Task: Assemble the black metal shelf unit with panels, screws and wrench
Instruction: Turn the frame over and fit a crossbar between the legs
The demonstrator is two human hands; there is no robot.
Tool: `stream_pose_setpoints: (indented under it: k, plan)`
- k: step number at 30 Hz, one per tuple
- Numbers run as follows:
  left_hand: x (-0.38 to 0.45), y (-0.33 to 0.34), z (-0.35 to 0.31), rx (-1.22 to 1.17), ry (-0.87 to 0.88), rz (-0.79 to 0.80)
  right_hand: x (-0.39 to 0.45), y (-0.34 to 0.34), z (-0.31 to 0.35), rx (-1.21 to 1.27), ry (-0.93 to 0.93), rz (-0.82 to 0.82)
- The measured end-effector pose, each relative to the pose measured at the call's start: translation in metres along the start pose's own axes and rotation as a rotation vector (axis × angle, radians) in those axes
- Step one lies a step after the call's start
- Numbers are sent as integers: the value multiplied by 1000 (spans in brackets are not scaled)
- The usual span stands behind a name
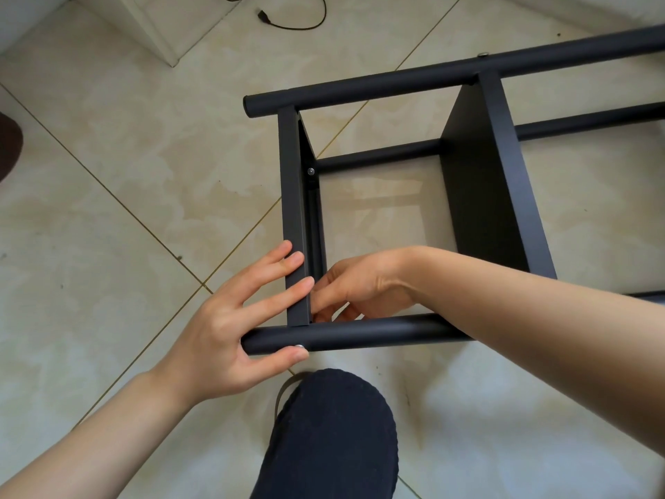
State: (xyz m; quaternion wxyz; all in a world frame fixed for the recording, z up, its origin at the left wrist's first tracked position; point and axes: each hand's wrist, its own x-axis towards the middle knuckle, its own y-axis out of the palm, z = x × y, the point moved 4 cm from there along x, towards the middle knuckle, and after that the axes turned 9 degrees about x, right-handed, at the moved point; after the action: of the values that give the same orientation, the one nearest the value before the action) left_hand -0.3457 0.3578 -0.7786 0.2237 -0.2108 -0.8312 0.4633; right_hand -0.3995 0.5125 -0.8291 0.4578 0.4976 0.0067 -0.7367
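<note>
Misalignment at the near corner is the main risk. The black shelf unit [396, 196] lies on its side on the tiled floor [144, 174], its end panel [295, 217] meeting the near tube [360, 334]. The left hand [230, 329] is spread, straight fingers pressed on the panel edge and the thumb laid against a screw head [298, 346] in the tube. The right hand [360, 286] is reached inside the frame, fingers curled at the joint; whether anything is pinched there cannot be told. If the panel is let slip, the hole could be missed or the screw cross-threaded. Fingertips could also be nipped at the joint. No wrench is seen.
</note>
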Motion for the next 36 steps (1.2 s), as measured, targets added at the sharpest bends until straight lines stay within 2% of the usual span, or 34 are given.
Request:
stream_pose_setpoints:
  k: [6,14,21,29,33,36]
  plan:
    - [0,-1,1,9,-3,5,-6,-7,-1,100,-1,59]
    - [0,-1,1,1,-1,8,2,-1,-2,73,29,16]
    - [0,-1,0,3,-8,11,-7,-8,-1,164,4,73]
    - [0,0,1,-6,-4,1,-1,0,1,117,-7,16]
    - [-1,0,1,-6,-4,2,-9,-3,1,145,10,77]
    - [0,0,1,-1,0,4,-10,-4,1,108,15,52]
